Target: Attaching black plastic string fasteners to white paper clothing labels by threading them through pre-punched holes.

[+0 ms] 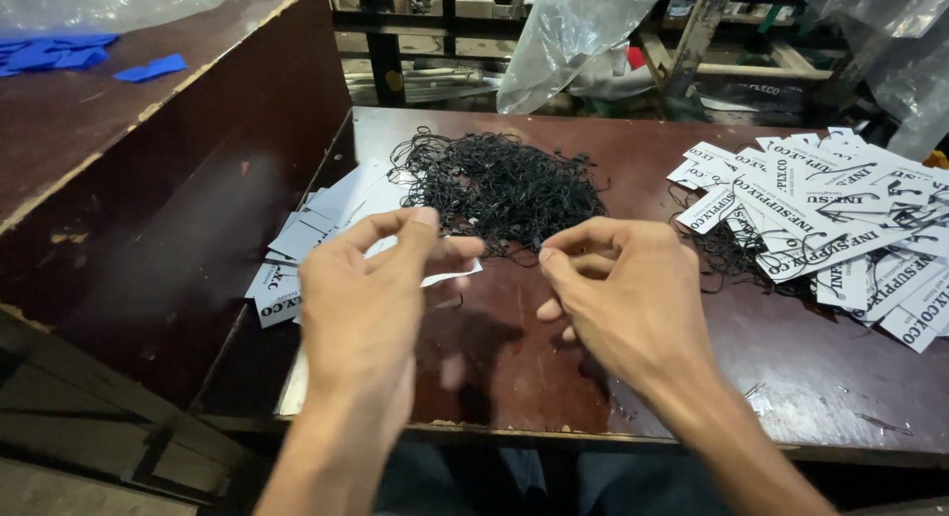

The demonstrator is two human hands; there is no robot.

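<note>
Fig.: My left hand (pixel 371 289) pinches a white tag (pixel 450 271), long axis toward my right hand (pixel 618 294), fingers narrowed, contents unclear; black string pile (pixel 499 185) toward tabletop's far edge.

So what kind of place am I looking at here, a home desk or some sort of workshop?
Most likely a small workshop or packing bench. A worn wooden table holds a heap of black string loops and piles of white printed tags, with clear plastic bags behind. The left hand holds one white tag.
</note>
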